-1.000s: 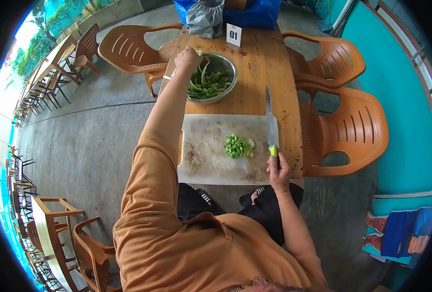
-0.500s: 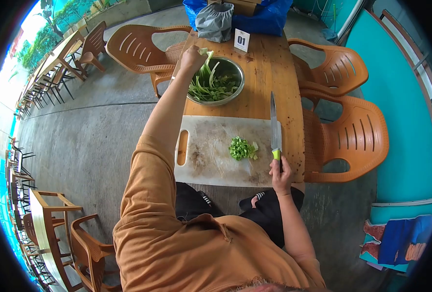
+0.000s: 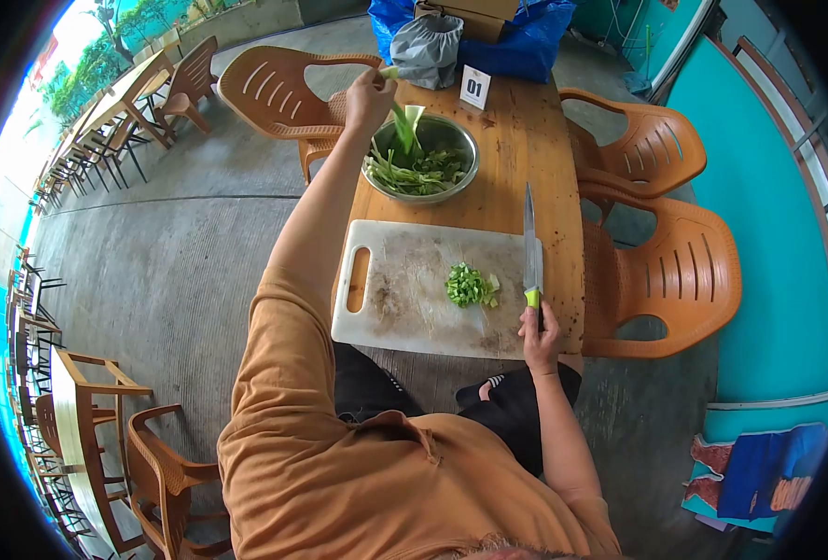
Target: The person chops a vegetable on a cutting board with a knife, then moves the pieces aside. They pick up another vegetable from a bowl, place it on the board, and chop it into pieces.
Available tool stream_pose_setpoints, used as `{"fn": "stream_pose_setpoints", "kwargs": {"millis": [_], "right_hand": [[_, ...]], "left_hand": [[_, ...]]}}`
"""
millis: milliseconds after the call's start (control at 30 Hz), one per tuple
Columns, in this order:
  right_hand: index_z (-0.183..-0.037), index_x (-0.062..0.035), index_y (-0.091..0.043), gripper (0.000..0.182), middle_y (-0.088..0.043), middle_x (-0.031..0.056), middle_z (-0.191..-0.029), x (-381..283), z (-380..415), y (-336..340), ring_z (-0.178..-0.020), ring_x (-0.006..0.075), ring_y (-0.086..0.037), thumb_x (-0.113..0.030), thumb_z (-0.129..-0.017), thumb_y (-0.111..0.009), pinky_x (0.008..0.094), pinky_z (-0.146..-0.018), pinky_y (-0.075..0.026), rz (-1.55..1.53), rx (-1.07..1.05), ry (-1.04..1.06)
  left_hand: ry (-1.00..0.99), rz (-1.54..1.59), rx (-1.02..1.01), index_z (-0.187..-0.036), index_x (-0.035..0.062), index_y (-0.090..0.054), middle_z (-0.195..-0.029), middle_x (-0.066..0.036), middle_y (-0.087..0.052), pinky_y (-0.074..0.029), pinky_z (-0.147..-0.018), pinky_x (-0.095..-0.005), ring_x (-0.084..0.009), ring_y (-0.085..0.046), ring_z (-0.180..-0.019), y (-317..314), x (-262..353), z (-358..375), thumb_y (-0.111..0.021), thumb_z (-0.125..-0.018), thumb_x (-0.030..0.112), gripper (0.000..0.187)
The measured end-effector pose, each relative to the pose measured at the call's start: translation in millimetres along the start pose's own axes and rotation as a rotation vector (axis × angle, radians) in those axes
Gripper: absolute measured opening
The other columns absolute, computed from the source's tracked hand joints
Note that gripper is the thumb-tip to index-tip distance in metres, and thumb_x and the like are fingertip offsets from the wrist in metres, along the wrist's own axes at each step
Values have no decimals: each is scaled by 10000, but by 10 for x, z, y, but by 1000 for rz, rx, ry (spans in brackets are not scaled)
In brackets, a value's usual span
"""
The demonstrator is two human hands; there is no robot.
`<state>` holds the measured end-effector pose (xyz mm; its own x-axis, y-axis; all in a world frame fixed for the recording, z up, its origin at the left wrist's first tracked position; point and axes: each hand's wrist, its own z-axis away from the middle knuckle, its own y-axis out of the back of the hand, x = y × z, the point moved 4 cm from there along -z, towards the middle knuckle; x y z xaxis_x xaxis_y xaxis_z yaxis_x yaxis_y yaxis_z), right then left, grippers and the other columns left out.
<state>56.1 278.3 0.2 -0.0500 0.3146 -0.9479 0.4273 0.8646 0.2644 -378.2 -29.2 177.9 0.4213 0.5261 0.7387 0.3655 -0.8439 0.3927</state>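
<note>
My left hand (image 3: 371,103) is closed on the pale end of a leafy green stalk (image 3: 402,123), held above the steel bowl (image 3: 474,154). The stalk's leaves hang down into the bowl, among more leafy greens (image 3: 428,173). My right hand (image 3: 541,343) grips the green-and-black handle of a kitchen knife (image 3: 530,245). Its blade points away from me along the right edge of the white cutting board (image 3: 404,317). A small heap of chopped greens (image 3: 468,285) lies on the board, right of its middle.
The wooden table (image 3: 512,140) carries a number 01 card (image 3: 474,87), a grey cloth bag (image 3: 426,51) and blue bags (image 3: 526,42) at its far end. Brown plastic chairs stand at both sides, the nearest chair (image 3: 680,271) on the right.
My left hand has lifted slightly, raising a stalk out of the greens in the bowl. The knife stays in my right hand in much the same place. The view has shifted slightly.
</note>
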Motion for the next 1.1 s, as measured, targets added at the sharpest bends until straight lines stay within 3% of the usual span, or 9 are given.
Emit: {"fn": "stream_pose_setpoints", "kwargs": {"millis": [133,267,400,567,667,733,800,900,1100], "right_hand": [[-1427,-30,-651,420,-661,11,-820,69,-19,11,-622,94,-619,-305,-1111,-638,262,-613,-530,2,-12,16],[-1380,-7,-656,368,-650,7,-821,8,-24,1,-626,80,-594,-263,-1118,-624,251,-607,-506,-6,-13,18],[-1332,11,-660,325,-644,4,-827,0,-28,-2,-629,67,-571,-233,-1122,-613,246,-599,-483,14,-13,35],[-1261,-12,-692,314,-682,18,-809,58,-80,17,-608,90,-617,-282,-1109,-640,264,-590,-515,10,-5,55],[-1230,-8,-697,303,-675,9,-806,147,-44,11,-601,83,-606,-281,-1110,-641,261,-583,-501,19,-11,46],[-1225,3,-694,320,-669,7,-800,-22,-29,9,-609,80,-606,-291,-1111,-644,261,-582,-501,19,-7,53],[-1234,8,-691,333,-668,8,-800,22,-60,27,-614,80,-609,-298,-1109,-648,264,-585,-504,17,-4,47],[-1279,16,-690,368,-673,17,-814,3,-55,37,-630,79,-617,-307,-1105,-658,265,-597,-512,-5,-24,15],[-1409,28,-672,443,-756,107,-984,-508,188,144,-801,155,-711,-279,-1089,-676,311,-745,-575,122,-83,36]], "left_hand": [[8,180,20,-1045,-34,-753,-968,-185,-805,-601,-862,-406,-273,-784,-930,229,156,-71,-743,-926,252,310],[278,1064,-170,-1306,-36,-607,-1207,-155,-730,-646,-912,-435,-270,-752,-1053,293,117,-20,-620,-1114,158,273],[257,1140,-283,-1302,-32,-623,-1193,-150,-738,-618,-976,-420,-268,-750,-1067,436,313,243,-626,-1110,159,271],[380,1119,-384,-1389,-62,-600,-1249,-188,-734,-624,-927,-397,-272,-743,-1075,536,560,672,-586,-1126,166,348],[421,935,-493,-1301,-20,-659,-1073,-108,-760,-626,-810,-340,-172,-749,-923,646,764,1163,-624,-1117,229,312],[445,832,-617,-1316,-18,-658,-1082,-106,-760,-624,-809,-339,-164,-744,-913,565,669,1478,-624,-1119,235,323],[358,563,-775,-1388,-15,-640,-1122,-103,-762,-613,-825,-329,-149,-736,-924,569,749,1776,-613,-1131,254,373],[249,520,-974,-1447,7,-615,-1150,-89,-744,-603,-888,-304,-145,-729,-982,413,536,2249,-610,-1138,265,402],[176,128,-1091,-1496,0,-583,-1149,-76,-715,-581,-872,-306,-134,-698,-941,514,205,2565,-561,-1140,198,408]]}}
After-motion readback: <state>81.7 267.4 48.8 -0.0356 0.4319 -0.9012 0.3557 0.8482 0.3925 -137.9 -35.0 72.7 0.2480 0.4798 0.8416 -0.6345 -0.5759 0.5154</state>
